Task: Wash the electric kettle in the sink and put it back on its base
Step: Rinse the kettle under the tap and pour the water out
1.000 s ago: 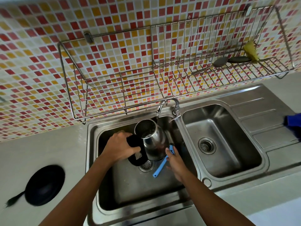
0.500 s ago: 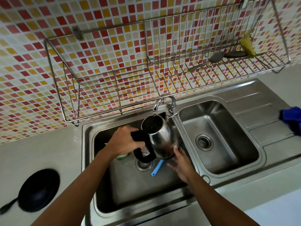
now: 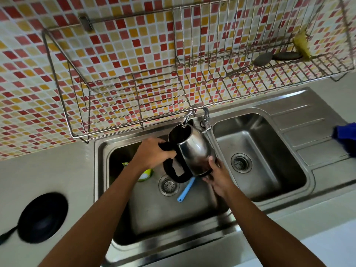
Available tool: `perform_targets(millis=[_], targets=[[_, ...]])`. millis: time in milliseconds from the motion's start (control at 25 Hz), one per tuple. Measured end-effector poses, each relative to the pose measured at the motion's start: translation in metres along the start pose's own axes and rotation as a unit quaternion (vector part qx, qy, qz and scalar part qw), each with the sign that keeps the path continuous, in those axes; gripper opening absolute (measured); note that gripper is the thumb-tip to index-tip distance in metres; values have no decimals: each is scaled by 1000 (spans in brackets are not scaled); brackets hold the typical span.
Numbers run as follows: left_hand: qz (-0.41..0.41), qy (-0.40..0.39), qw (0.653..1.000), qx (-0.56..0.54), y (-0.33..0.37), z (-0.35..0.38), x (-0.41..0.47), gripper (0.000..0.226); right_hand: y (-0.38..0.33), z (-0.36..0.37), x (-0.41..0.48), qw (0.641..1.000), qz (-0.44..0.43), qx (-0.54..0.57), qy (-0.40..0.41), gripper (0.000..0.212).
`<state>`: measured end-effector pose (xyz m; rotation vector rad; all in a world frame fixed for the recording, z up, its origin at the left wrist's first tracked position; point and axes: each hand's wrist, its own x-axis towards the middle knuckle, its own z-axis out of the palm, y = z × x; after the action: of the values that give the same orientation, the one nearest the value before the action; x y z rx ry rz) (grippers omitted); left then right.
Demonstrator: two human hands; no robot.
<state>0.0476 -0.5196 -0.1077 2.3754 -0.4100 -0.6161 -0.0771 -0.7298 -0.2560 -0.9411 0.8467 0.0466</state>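
Observation:
A steel electric kettle (image 3: 194, 149) with a black handle hangs over the left sink basin (image 3: 146, 212), its open mouth right under the tap spout (image 3: 187, 117). My left hand (image 3: 152, 154) grips the top of the black handle. My right hand (image 3: 216, 175) cups the kettle's bottom edge from the right. The round black kettle base (image 3: 43, 216) lies on the counter at the lower left, its cord running off the left edge. I cannot tell whether water is running.
A blue-handled brush (image 3: 185, 190) and a green-yellow bottle (image 3: 146, 173) lie in the left basin near the drain. The right basin (image 3: 269, 166) is beside it. A blue cloth (image 3: 345, 135) sits on the drainboard. A wire rack (image 3: 134, 83) with a spoon hangs above.
The kettle has been lifted and moved back to the tap, its mouth turned more upward. My right hand let go of the blue brush and took the kettle's bottom.

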Motion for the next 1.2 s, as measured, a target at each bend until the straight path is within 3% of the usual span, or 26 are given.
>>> perform_targets(millis=[120, 280, 440, 560, 680, 840, 1000, 1120, 1200], targets=[[-30, 38, 999, 8, -7, -17, 3, 20, 9, 20, 4, 1000, 9, -28, -10, 75], [-9, -16, 999, 41, -9, -13, -8, 36, 35, 4, -3, 999, 30, 22, -14, 63], [-36, 17, 999, -7, -13, -12, 6, 26, 16, 23, 4, 1000, -4, 6, 10, 86], [-43, -9, 999, -13, -19, -10, 3, 16, 21, 15, -11, 999, -7, 11, 40, 65], [-33, -22, 999, -1, -7, 4, 1, 24, 13, 1, -9, 999, -21, 11, 40, 47], [-43, 4, 999, 26, -4, -18, 5, 27, 31, 30, -13, 1000, 9, 11, 21, 50], [-27, -36, 997, 64, 6, -13, 1, 32, 42, 16, -19, 998, 20, 51, 21, 51], [-30, -9, 998, 51, 11, -12, 5, 29, 32, 26, -6, 998, 3, 42, 39, 64], [-29, 2, 998, 56, 9, -15, 7, 30, 44, 28, -9, 999, 15, 38, 30, 58]])
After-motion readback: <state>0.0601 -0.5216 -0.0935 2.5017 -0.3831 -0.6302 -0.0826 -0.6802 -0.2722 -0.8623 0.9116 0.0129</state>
